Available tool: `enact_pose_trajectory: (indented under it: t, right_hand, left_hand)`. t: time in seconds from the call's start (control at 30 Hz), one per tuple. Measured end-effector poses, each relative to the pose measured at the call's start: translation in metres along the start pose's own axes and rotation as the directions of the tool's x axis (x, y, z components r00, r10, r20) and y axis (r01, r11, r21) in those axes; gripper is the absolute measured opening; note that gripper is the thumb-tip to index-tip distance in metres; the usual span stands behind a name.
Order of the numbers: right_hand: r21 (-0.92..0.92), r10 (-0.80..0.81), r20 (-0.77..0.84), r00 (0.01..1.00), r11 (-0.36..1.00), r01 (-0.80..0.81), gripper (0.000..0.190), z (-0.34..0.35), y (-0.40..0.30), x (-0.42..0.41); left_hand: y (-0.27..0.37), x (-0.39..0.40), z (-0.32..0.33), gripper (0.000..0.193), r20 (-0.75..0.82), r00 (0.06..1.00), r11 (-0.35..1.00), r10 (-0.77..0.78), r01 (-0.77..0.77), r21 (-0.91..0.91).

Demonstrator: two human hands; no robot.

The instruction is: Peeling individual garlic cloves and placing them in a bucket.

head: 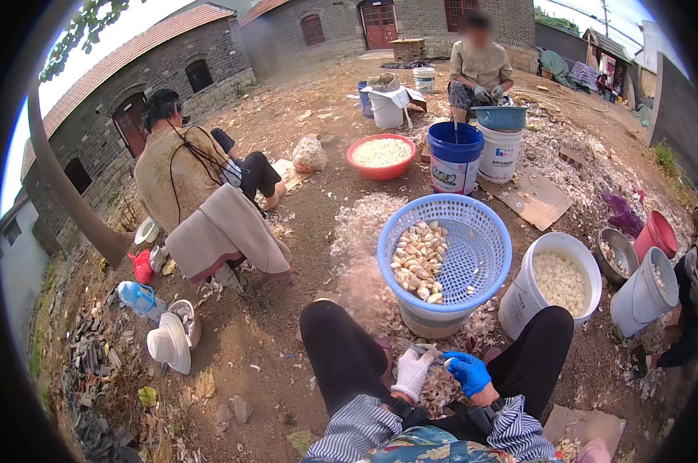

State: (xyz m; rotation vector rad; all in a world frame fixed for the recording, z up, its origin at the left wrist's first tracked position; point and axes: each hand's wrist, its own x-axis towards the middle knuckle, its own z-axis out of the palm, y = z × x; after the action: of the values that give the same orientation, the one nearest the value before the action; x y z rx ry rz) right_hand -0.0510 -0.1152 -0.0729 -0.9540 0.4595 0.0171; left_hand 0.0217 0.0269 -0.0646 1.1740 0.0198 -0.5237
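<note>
My left hand [412,372], in a white knit glove, is between my knees with its fingers bent. Something small and greyish shows at its fingertips, too blurred to name. Close beside it, my right hand [467,372] wears a blue glove and pinches a pale garlic clove [448,362]. Just beyond both hands stands a blue plastic colander [464,254] on top of a bucket [433,321]. Unpeeled garlic cloves [419,260] fill its left side, and a few lie on the right. Garlic skins [435,399] litter the ground under my hands.
A white bucket [522,304] of peeled cloves stands by my right knee, with another white bucket [638,298] farther right. A red basin [363,168] of cloves sits ahead. One person [169,156] sits left; another person [481,69] works behind a blue bucket [454,168].
</note>
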Motion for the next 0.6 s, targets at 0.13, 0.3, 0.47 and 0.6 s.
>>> enact_pose_trajectory:
  t: [0.13,0.3,0.47,0.6]
  right_hand:
    - [0.135,0.056,0.032,0.998,0.989,-0.06,0.026,-0.01,0.019,0.007]
    - [0.201,0.03,0.015,0.999,0.979,-0.032,0.023,-0.009,0.017,0.0]
    - [0.265,0.013,0.037,0.999,0.964,-0.023,0.028,-0.021,0.016,-0.002]
    - [0.287,0.017,0.084,0.996,0.957,-0.041,0.028,-0.007,0.003,0.003]
  left_hand:
    - [-0.014,-0.004,-0.001,0.025,0.057,0.998,0.999,0.03,-0.029,-0.021]
    - [-0.013,-0.012,0.0,0.026,0.143,0.987,0.998,0.069,-0.068,-0.012]
    - [-0.007,-0.009,0.003,0.024,0.023,1.0,0.971,-0.018,0.023,-0.238]
    - [0.014,-0.011,0.001,0.023,0.012,0.999,0.969,0.053,-0.048,-0.241]
